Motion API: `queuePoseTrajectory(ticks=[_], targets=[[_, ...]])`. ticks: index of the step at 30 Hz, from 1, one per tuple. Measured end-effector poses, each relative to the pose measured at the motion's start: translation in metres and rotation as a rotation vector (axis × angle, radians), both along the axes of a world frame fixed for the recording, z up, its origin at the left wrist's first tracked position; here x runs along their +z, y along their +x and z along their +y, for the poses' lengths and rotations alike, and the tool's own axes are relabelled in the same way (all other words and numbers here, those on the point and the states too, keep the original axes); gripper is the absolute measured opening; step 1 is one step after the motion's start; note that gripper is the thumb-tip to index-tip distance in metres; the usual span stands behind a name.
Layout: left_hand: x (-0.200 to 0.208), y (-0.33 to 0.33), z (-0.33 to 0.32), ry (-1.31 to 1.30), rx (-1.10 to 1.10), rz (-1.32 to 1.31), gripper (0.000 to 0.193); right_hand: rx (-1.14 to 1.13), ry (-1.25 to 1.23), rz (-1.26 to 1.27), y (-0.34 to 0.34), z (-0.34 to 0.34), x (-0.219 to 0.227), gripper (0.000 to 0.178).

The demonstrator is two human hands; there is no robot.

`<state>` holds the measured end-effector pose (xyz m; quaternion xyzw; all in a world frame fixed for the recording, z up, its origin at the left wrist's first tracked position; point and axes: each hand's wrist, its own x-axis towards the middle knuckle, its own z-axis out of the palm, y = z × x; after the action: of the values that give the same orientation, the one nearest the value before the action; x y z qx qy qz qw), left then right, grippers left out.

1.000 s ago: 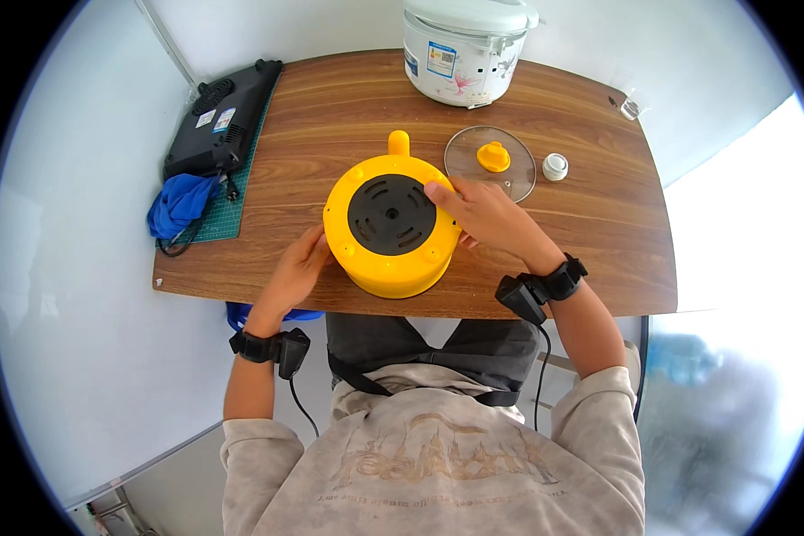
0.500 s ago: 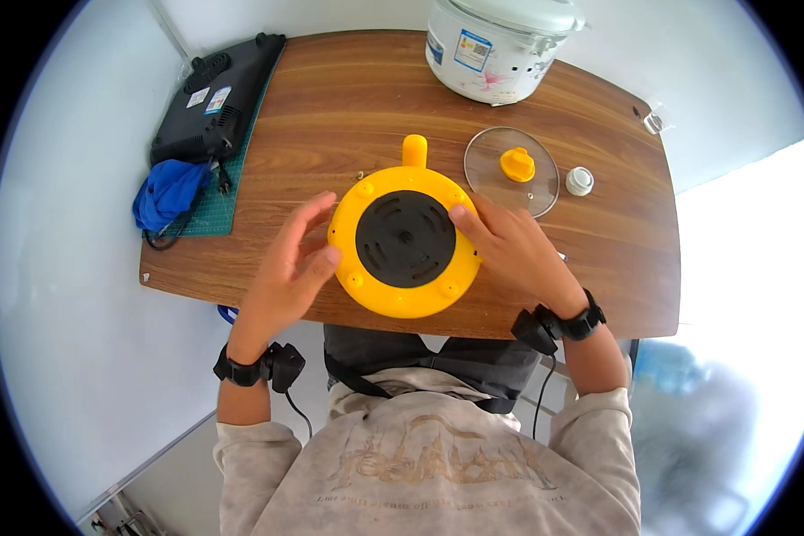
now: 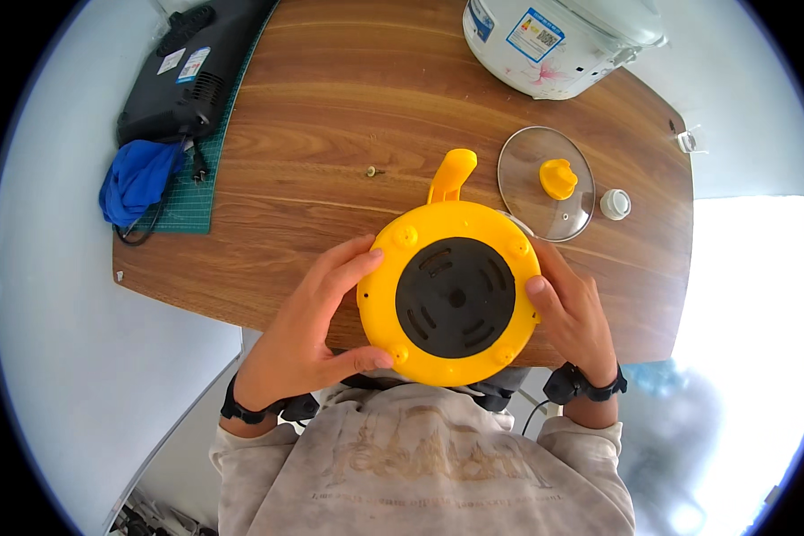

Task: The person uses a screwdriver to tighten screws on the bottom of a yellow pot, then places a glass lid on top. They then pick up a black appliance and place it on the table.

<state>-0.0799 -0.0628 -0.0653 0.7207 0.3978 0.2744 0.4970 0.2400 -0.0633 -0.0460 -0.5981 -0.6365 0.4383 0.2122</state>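
Note:
A yellow electric pot (image 3: 381,314) is held bottom up over the table's near edge, its slotted black base plate (image 3: 438,304) facing me. Its yellow handle (image 3: 456,168) points away from me. My left hand (image 3: 317,317) grips the left side of the rim, thumb at the lower left and fingers at the upper left. On the opposite side my right hand (image 3: 573,308) is closed round the rim with the thumb on top. The pot's inside is hidden.
Beyond the pot lies a glass lid (image 3: 531,170) with a yellow knob, beside a small white cap (image 3: 615,205). A white rice cooker (image 3: 554,54) stands at the far right. Far left are a black appliance (image 3: 170,98), a blue cloth (image 3: 138,183) and a green mat (image 3: 188,210). A small screw (image 3: 372,171) lies mid-table.
The pot has moved toward me and to the right in the picture, its handle swinging to the right. My left hand has closed onto the rim, and my right hand has shifted lower along it.

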Motion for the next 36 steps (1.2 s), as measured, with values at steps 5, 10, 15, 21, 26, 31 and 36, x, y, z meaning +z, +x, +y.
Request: queuePoseTrajectory(ticks=[5, 10, 15, 21, 26, 31, 36], targets=[[0.000, 0.000, 0.002, 0.015, -0.054, 0.015, 0.071, 0.010, -0.004, 0.054, 0.003, -0.003, -0.005, 0.055], [0.010, -0.003, 0.004, -0.027, -0.097, 0.083, 0.052, 0.039, 0.008, 0.051, 0.005, 0.000, -0.004, 0.058], [0.028, 0.002, 0.012, 0.319, -0.175, 0.369, 0.055, 0.040, 0.154, 0.034, 0.018, 0.006, -0.005, 0.061], [0.027, 0.015, 0.004, 0.285, -0.199, 0.330, 0.050, 0.138, 0.091, 0.065, 0.025, 0.002, -0.001, 0.067], [0.014, 0.017, -0.004, 0.205, -0.093, 0.234, 0.064, 0.143, 0.121, 0.049, 0.020, -0.004, 0.004, 0.082], [0.025, 0.025, -0.009, -0.121, 0.034, 0.243, 0.088, 0.172, 0.158, 0.040, 0.017, -0.010, 0.002, 0.084], [0.021, 0.020, -0.008, 0.006, -0.026, 0.235, 0.089, 0.188, 0.189, 0.022, 0.015, -0.009, 0.004, 0.087]])
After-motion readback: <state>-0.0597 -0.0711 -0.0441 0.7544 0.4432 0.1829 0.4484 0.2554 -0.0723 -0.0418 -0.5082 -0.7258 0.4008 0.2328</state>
